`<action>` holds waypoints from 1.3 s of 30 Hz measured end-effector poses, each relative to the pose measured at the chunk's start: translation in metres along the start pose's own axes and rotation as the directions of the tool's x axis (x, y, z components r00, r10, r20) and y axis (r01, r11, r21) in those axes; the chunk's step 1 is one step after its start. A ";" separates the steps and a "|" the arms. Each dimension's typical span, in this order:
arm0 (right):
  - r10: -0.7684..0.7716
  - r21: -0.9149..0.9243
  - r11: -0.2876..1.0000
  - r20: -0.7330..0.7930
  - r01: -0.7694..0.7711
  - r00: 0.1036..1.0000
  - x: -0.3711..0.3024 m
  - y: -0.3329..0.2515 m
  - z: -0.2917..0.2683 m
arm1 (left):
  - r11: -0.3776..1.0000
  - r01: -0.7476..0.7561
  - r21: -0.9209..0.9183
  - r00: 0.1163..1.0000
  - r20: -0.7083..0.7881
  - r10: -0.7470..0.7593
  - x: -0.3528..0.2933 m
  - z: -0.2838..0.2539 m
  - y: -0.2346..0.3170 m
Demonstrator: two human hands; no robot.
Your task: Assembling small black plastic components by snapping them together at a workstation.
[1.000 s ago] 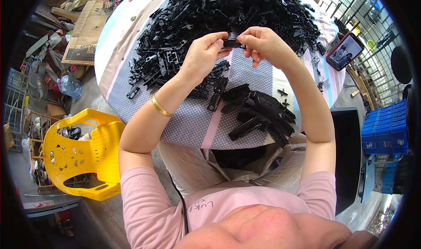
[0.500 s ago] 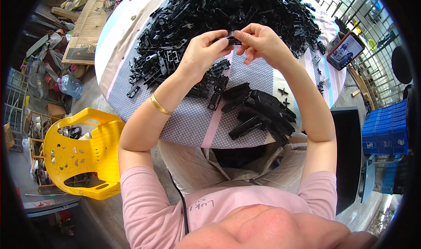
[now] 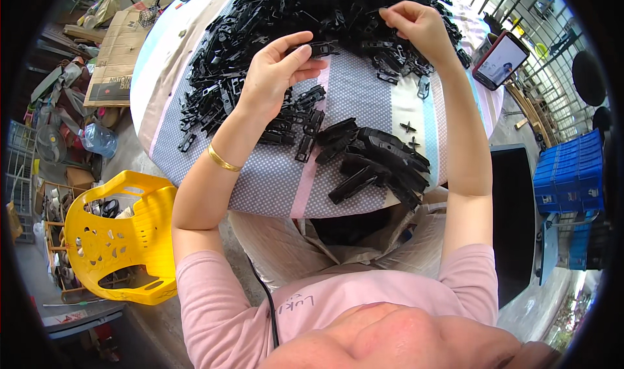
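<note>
My left hand (image 3: 276,70), a gold bangle on its wrist, pinches a small black plastic part (image 3: 320,47) between thumb and fingers, just above the near edge of the pile. Over the right side of the big heap of black plastic parts (image 3: 260,28) is my right hand (image 3: 416,28), its thumb and fingertips pressed together; whatever lies between them is too small to make out. Closer to me on the dotted tablecloth rests a stack of long black pieces (image 3: 383,158). A few similar parts (image 3: 310,135) lie at the stack's left.
A phone (image 3: 500,60) leans at the table's right edge. Two small black cross-shaped bits (image 3: 408,127) lie near the stack. A yellow plastic chair (image 3: 153,239) stands at the left, blue crates (image 3: 569,174) at the right. Flattened cardboard (image 3: 117,60) is beyond the table's left side.
My hands have come apart. The right one has moved away, up and right over the heap, while the left has shifted slightly left, keeping the black plastic part.
</note>
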State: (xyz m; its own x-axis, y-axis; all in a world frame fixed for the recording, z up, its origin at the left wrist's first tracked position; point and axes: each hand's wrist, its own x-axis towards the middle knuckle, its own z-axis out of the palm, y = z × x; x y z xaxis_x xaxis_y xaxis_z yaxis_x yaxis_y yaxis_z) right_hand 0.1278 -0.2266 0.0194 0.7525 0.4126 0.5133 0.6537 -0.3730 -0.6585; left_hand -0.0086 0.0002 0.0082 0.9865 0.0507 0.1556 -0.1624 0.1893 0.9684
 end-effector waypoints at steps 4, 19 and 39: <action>0.020 -0.369 0.928 0.188 0.052 0.982 -0.005 0.008 0.003 | 0.990 0.122 -0.070 0.991 -0.039 -0.125 0.004 -0.006 -0.009; 0.155 -0.650 0.760 0.184 0.002 0.971 -0.013 -0.019 0.004 | 0.975 0.181 -0.131 0.983 0.002 -0.182 -0.001 0.001 -0.010; -0.087 -0.036 0.994 0.240 0.099 0.967 -0.036 -0.068 0.055 | 0.994 0.103 -0.028 0.990 0.095 -0.100 -0.005 0.007 -0.012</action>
State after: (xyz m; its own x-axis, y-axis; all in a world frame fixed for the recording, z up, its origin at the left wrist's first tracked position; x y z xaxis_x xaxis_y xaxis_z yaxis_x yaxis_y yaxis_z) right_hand 0.0520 -0.1701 0.0155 0.6512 0.6309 0.4217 0.7273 -0.3602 -0.5843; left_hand -0.0116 -0.0091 -0.0025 0.9952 -0.0617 0.0761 -0.0607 0.2213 0.9733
